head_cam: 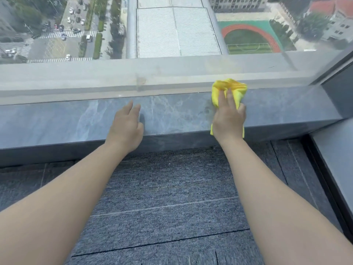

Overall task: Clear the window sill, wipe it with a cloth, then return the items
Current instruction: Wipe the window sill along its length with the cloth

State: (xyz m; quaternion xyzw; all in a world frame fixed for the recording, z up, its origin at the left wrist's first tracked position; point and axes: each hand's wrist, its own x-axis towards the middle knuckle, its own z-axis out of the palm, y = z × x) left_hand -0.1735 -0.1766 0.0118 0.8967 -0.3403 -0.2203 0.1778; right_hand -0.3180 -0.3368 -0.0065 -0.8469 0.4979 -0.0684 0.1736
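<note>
A grey marbled window sill (172, 113) runs across the view below a large glass pane. A bunched yellow cloth (232, 87) lies on the sill right of centre, reaching from the glass to the sill's front edge. My right hand (228, 119) presses down on the cloth, fingers spread over it. My left hand (126, 127) rests flat near the sill's front edge at the centre, fingers apart, holding nothing. No items stand on the visible stretch of sill.
The window glass (172, 73) rises directly behind the sill, with a street and sports field far below. A dark window frame (336, 77) closes the right end. Grey carpet tiles (172, 188) cover the floor in front; a pale ledge (336, 159) stands at the right.
</note>
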